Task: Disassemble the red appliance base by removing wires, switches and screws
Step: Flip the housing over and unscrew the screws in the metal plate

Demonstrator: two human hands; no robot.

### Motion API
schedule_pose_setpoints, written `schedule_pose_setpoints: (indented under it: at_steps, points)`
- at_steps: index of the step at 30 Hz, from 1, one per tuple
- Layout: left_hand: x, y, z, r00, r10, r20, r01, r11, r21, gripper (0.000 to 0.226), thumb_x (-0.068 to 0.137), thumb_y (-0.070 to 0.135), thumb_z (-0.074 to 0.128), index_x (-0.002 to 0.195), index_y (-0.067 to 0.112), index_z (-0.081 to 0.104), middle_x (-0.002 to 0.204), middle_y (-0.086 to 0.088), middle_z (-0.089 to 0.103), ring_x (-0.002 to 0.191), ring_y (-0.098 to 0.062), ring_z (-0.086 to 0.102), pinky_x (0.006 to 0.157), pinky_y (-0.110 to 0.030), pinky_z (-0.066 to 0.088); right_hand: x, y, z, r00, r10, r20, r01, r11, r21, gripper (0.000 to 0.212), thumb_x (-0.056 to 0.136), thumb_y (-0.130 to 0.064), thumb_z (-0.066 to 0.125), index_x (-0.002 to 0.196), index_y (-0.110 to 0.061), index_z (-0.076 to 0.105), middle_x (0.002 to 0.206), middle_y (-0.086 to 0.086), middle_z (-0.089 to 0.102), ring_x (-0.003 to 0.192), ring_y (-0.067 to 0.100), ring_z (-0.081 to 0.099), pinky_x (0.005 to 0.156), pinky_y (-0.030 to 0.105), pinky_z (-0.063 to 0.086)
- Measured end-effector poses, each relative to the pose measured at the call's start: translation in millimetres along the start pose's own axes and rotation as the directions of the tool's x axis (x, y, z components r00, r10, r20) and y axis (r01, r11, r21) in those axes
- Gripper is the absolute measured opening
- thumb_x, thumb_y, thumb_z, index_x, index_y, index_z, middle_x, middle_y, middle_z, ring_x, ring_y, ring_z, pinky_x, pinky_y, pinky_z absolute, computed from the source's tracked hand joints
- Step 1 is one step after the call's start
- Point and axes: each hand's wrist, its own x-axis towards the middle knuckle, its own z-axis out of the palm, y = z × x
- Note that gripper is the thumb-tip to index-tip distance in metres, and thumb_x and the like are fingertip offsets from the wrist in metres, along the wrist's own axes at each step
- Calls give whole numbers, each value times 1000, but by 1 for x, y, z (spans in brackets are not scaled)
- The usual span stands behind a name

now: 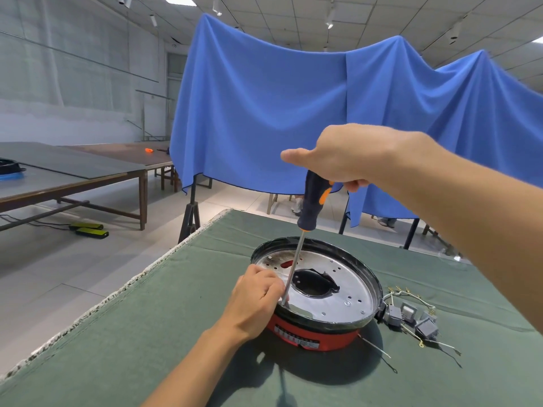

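Note:
The red appliance base [317, 336] sits on the green cloth, its round silver plate [343, 292] facing up with a dark hole in the middle. My right hand [346, 157] grips the top of a black and orange screwdriver [313, 201], which stands nearly upright. Its long shaft runs down to the plate's near left rim. My left hand [255, 301] rests on that rim, fingers pinched around the lower shaft beside the tip. Several grey switches [411, 317] with white wires lie loose on the cloth just right of the base.
The table with the green cloth [147, 333] ends in a frayed edge on the left. A blue cloth [279, 113] hangs on stands behind it. Long tables [73, 177] stand at the left, with yellow-black boxes [91, 230] on the floor.

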Motion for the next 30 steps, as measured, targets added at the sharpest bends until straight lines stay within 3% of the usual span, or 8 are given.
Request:
schedule_pose_setpoints:
  at_steps: [3, 7, 10, 13, 16, 21, 26, 30]
  points:
    - [0, 0, 0, 1000, -1, 3, 1, 1000, 12, 59, 79, 52, 19, 65, 21, 68, 81, 11, 62, 96, -1, 43, 91, -35, 38, 3, -3, -4, 991, -100, 88, 88, 988, 129, 39, 96, -35, 45, 67, -10, 52, 31, -2, 47, 24, 12, 41, 34, 13, 34]
    - [0, -1, 0, 1000, -4, -12, 4, 1000, 7, 60, 79, 53, 19, 65, 22, 68, 80, 12, 61, 96, 0, 43, 90, -34, 38, -2, -4, -14, 955, -179, 238, 114, 958, 261, 17, 85, -25, 58, 87, -9, 62, 64, 5, 60, 42, 17, 54, 44, 21, 48]
    - [0, 0, 1, 1000, -7, -20, 7, 1000, 3, 62, 81, 53, 17, 66, 21, 68, 78, 11, 59, 95, -1, 43, 90, -34, 38, -4, -3, -7, 980, -105, 166, 78, 984, 159, 32, 80, -45, 59, 82, -13, 63, 57, 4, 68, 42, 18, 63, 47, 24, 48]
    - [-1, 2, 1, 999, -13, -36, 12, 1000, -4, 63, 82, 55, 16, 64, 21, 66, 75, 12, 57, 93, -2, 43, 89, -34, 38, -5, -3, -7, 997, -19, 74, 20, 1000, -10, 60, 85, -69, 44, 62, -14, 56, 34, 0, 55, 21, 8, 45, 51, 27, 34]
    - [-1, 3, 0, 999, -16, -40, 16, 1000, 3, 63, 82, 57, 14, 62, 25, 64, 72, 15, 54, 93, -1, 43, 88, -34, 38, 2, 0, -7, 998, -48, 48, 49, 999, -19, 50, 94, -44, 46, 58, -11, 51, 27, -3, 45, 17, 10, 34, 47, 24, 29]
    - [-1, 2, 1, 999, -11, -36, 12, 1000, 25, 64, 88, 51, 18, 68, 19, 69, 74, 16, 55, 93, 0, 42, 89, -35, 38, -4, 9, -13, 958, -210, 193, 153, 949, 276, 14, 82, -31, 66, 84, -17, 64, 68, 0, 62, 55, 16, 53, 47, 22, 45]
    - [-1, 2, 2, 998, -20, -57, 21, 1000, 13, 55, 89, 46, 22, 62, 27, 65, 75, 21, 56, 95, 3, 42, 90, -34, 37, -4, 9, -4, 999, 23, 42, -19, 997, -81, 58, 85, -66, 46, 65, -13, 57, 32, -1, 51, 35, 16, 50, 50, 24, 37]
    - [-1, 1, 2, 998, -7, -63, 8, 1000, 9, 61, 84, 56, 15, 61, 27, 64, 77, 27, 55, 94, 3, 42, 89, -32, 37, 3, 10, -5, 993, -93, 75, 88, 993, 76, 32, 92, -32, 48, 69, -10, 54, 41, 1, 54, 32, 15, 43, 43, 21, 36]
